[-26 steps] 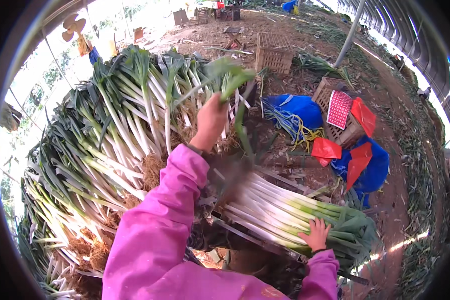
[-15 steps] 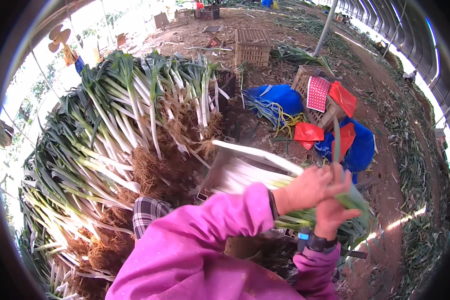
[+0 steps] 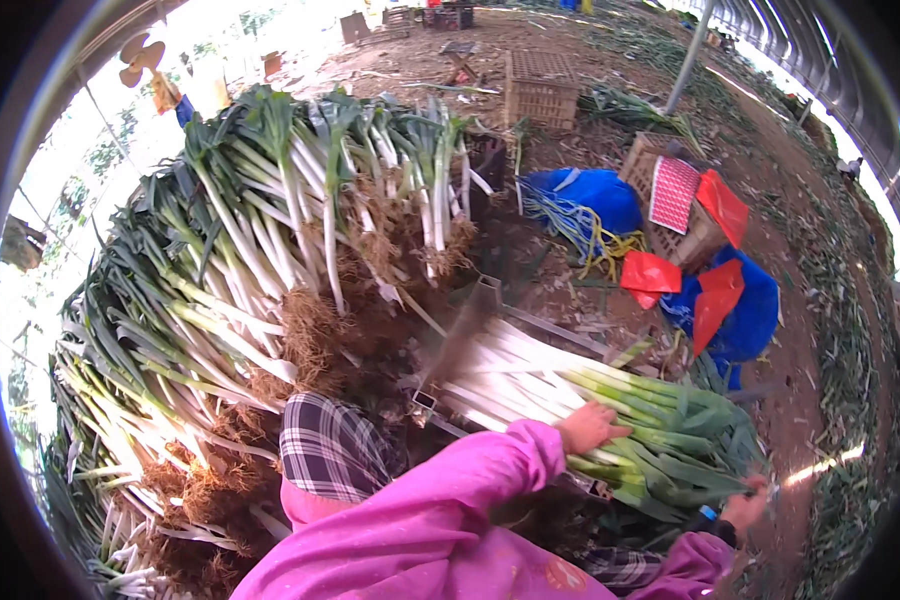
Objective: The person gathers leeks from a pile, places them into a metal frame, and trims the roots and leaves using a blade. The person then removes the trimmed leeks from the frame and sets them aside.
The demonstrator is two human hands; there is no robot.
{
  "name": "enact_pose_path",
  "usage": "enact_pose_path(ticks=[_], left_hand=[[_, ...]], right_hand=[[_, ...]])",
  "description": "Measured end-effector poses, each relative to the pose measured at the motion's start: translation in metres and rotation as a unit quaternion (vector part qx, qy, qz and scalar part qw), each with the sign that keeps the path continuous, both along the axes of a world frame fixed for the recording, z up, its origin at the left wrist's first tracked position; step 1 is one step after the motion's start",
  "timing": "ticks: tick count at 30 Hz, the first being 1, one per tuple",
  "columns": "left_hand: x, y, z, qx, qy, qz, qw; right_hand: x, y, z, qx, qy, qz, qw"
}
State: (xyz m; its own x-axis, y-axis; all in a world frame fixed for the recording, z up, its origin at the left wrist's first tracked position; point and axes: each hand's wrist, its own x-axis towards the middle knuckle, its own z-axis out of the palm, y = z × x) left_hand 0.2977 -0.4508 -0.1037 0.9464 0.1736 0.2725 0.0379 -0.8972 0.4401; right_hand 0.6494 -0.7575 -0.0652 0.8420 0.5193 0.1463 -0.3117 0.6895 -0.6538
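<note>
A bunch of trimmed leeks (image 3: 530, 372) lies in a metal rack (image 3: 454, 338), white ends against its plate at the left and green leaves (image 3: 715, 440) spreading to the right. My left hand (image 3: 590, 428) rests on the stalks where white turns green, its fingers stretched out over them. By the leaf tips at the lower right is my right hand (image 3: 746, 506), its fingers smeared by motion; whether it grips any leaf does not show. Left of the rack, a large heap of leeks (image 3: 260, 230) with roots (image 3: 310, 335) still on fills the ground.
Beyond the rack lie a blue bundle with string (image 3: 595, 197), a tilted crate (image 3: 690, 240) with a red patterned sheet (image 3: 673, 195), red bags (image 3: 652, 275) and another blue bag (image 3: 752, 310). A second crate (image 3: 541, 90) stands farther back. Cut leaves (image 3: 840, 460) litter the right side.
The leek that was between my hands above the rack is no longer held up. My hands have parted: the left came down onto the bunch, the right moved down and right toward the leaf tips.
</note>
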Motion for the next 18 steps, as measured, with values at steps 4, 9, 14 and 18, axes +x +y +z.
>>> enact_pose_path(ticks=[4, 9, 14, 18], left_hand=[[0.015, -0.017, 0.007, -0.107, 0.068, 0.108, 0.986], [-0.010, 0.041, 0.057, -0.110, -0.082, 0.115, 0.984], [-0.200, 0.196, 0.063, -0.163, -0.228, 0.629, 0.725], [-0.210, 0.227, 0.042, -0.277, 0.128, 0.557, 0.772]], right_hand=[[0.003, 0.049, 0.044, -0.566, -0.339, -0.407, 0.632], [-0.111, 0.168, 0.080, -0.534, -0.632, -0.422, 0.371], [-0.183, 0.198, -0.033, -0.693, -0.638, 0.126, 0.312], [-0.166, 0.169, -0.011, -0.721, -0.619, 0.085, 0.298]])
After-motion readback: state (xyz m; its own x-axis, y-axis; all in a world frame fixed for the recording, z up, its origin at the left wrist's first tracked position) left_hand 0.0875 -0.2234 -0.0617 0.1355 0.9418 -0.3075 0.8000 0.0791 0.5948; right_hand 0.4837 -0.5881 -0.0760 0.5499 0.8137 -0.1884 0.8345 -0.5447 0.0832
